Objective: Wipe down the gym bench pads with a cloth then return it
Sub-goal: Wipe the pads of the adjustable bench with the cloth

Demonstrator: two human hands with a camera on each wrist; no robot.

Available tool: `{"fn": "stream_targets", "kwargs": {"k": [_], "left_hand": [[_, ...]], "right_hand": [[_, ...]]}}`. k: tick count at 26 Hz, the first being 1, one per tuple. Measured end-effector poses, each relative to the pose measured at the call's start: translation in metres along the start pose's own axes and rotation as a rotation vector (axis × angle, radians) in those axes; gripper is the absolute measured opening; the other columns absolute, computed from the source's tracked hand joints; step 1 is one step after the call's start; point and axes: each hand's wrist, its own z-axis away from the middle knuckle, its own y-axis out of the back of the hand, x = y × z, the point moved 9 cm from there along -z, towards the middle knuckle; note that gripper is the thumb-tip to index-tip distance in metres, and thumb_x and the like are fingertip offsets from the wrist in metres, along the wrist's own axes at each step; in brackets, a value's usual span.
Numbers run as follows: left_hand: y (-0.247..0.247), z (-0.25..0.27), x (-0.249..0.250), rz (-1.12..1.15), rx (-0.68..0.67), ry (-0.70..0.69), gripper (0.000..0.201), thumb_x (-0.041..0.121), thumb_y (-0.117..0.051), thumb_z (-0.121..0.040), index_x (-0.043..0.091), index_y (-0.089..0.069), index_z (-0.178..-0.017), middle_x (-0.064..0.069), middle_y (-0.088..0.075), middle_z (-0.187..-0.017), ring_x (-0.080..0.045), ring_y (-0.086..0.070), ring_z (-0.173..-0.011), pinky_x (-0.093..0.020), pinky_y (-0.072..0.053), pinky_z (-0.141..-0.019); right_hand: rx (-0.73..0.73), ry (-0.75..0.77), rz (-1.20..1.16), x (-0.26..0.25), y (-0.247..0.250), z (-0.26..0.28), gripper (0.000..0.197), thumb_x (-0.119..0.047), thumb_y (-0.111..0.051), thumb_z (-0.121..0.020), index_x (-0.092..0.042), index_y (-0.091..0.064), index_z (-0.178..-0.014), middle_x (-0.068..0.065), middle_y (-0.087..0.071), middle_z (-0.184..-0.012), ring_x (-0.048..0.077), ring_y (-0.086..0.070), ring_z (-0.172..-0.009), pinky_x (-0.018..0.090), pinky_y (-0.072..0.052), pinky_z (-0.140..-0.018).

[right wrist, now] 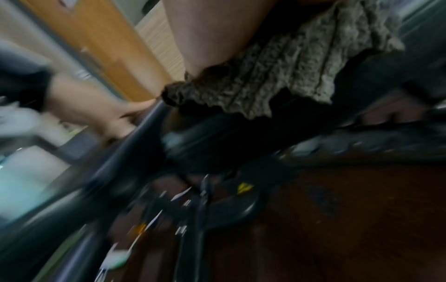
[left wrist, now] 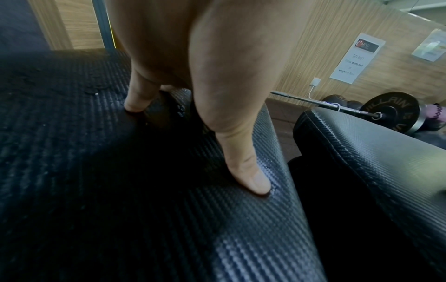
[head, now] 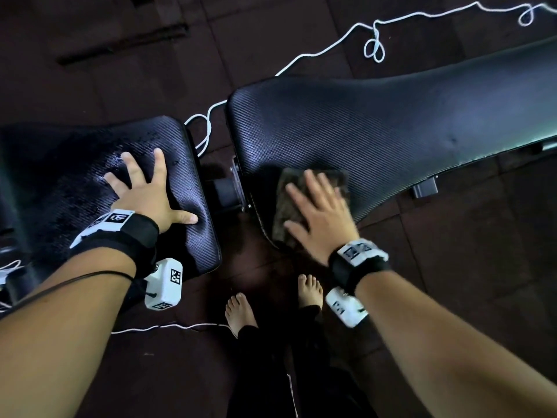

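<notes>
We are seeing the seat pad (head: 168, 164) under the left hand (head: 144, 194) showing black woven-texture vinyl, glistening wet beside the fingertips. The long back pad (head: 376, 125) is wearing the same ribbed vinyl, duller, with a soft sheen. Beneath the right hand (head: 319, 212) the cloth (head: 289, 200) is looking nubbly, mottled brown-grey terry. Beyond the left hand, wood-grain wall panelling (left wrist: 313, 57) is looking matt.

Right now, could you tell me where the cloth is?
In the head view, the cloth lies under the right hand on the long pad's near corner.
</notes>
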Motion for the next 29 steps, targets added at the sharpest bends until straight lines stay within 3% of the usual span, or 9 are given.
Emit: {"fn": "stream_targets", "kwargs": {"k": [3, 5, 9, 12, 16, 18, 21, 24, 29], "left_hand": [[0.0, -0.002, 0.0, -0.014, 0.002, 0.002, 0.15, 0.063, -0.089, -0.058, 0.047, 0.028, -0.15, -0.008, 0.039, -0.16, -0.053, 0.021, -0.147, -0.071, -0.022, -0.112], [-0.001, -0.003, 0.0, -0.014, -0.005, 0.006, 0.151, 0.064, -0.089, -0.057, 0.046, 0.028, -0.15, -0.009, 0.039, -0.16, -0.055, 0.02, -0.147, -0.072, -0.02, -0.112], [0.0, -0.002, 0.001, -0.008, -0.015, 0.003, 0.151, 0.063, -0.089, -0.058, 0.047, 0.029, -0.15, -0.009, 0.04, -0.16, -0.055, 0.021, -0.146, -0.069, -0.018, -0.115], [-0.001, -0.002, 0.0, -0.004, -0.011, 0.007, 0.15, 0.063, -0.089, -0.058, 0.048, 0.029, -0.15, -0.008, 0.04, -0.16, -0.054, 0.022, -0.146, -0.069, -0.018, -0.115], [-0.002, -0.006, -0.002, -0.016, 0.0, 0.011, 0.149, 0.064, -0.089, -0.059, 0.048, 0.028, -0.15, -0.007, 0.039, -0.16, -0.054, 0.021, -0.147, -0.069, -0.022, -0.114], [-0.003, -0.006, -0.002, -0.015, 0.003, 0.013, 0.149, 0.064, -0.089, -0.058, 0.048, 0.029, -0.15, -0.007, 0.039, -0.16, -0.053, 0.021, -0.147, -0.069, -0.023, -0.113], [-0.003, -0.006, -0.002, -0.01, 0.012, 0.008, 0.15, 0.064, -0.089, -0.057, 0.05, 0.029, -0.148, -0.005, 0.04, -0.16, -0.052, 0.021, -0.148, -0.071, -0.027, -0.11], [-0.002, -0.007, -0.004, -0.012, 0.022, 0.012, 0.15, 0.066, -0.088, -0.057, 0.05, 0.03, -0.147, -0.005, 0.039, -0.16, -0.052, 0.021, -0.147, -0.072, -0.03, -0.109], [-0.003, -0.009, -0.002, -0.024, 0.014, 0.015, 0.15, 0.066, -0.088, -0.057, 0.049, 0.031, -0.147, -0.007, 0.04, -0.159, -0.053, 0.02, -0.147, -0.071, -0.034, -0.108]], "right_hand": [[0.065, -0.293, 0.004, 0.099, 0.034, -0.034, 0.084, -0.07, -0.034, -0.089, -0.028, -0.024, -0.161, 0.014, -0.01, -0.17, 0.04, -0.009, -0.154, 0.063, -0.018, -0.12], [0.054, -0.398, -0.007, 0.094, 0.032, -0.038, 0.084, -0.068, -0.033, -0.09, -0.027, -0.019, -0.162, 0.016, -0.005, -0.17, 0.041, -0.004, -0.154, 0.064, -0.014, -0.121], [-0.073, -0.121, 0.004, -0.022, -0.008, 0.006, 0.08, -0.064, -0.041, -0.093, -0.032, -0.015, -0.162, 0.01, 0.005, -0.171, 0.034, 0.007, -0.156, 0.055, -0.001, -0.123], [-0.028, 0.013, 0.041, 0.004, 0.008, -0.023, 0.08, -0.069, -0.042, -0.092, -0.035, -0.019, -0.161, 0.004, -0.002, -0.171, 0.029, -0.001, -0.157, 0.056, -0.011, -0.125], [0.048, -0.279, 0.009, 0.079, 0.05, -0.108, 0.083, -0.071, -0.039, -0.093, -0.03, -0.017, -0.162, 0.011, -0.006, -0.17, 0.035, -0.005, -0.156, 0.06, -0.013, -0.122], [0.042, -0.349, 0.008, 0.055, 0.043, -0.112, 0.082, -0.065, -0.04, -0.095, -0.026, -0.013, -0.163, 0.014, -0.002, -0.17, 0.037, -0.001, -0.155, 0.062, -0.009, -0.122], [-0.062, -0.068, 0.035, -0.021, 0.015, -0.064, 0.085, -0.064, -0.044, -0.092, -0.028, -0.013, -0.163, 0.011, 0.003, -0.17, 0.034, 0.003, -0.156, 0.057, -0.005, -0.123], [-0.104, 0.138, 0.106, -0.013, 0.018, -0.061, 0.087, -0.072, -0.04, -0.088, -0.034, -0.015, -0.162, 0.003, -0.001, -0.171, 0.028, -0.001, -0.157, 0.056, -0.013, -0.125], [-0.066, -0.173, 0.095, 0.046, 0.059, -0.17, 0.089, -0.075, -0.04, -0.091, -0.03, -0.011, -0.163, 0.009, 0.0, -0.171, 0.034, -0.001, -0.156, 0.057, -0.012, -0.123]]}}
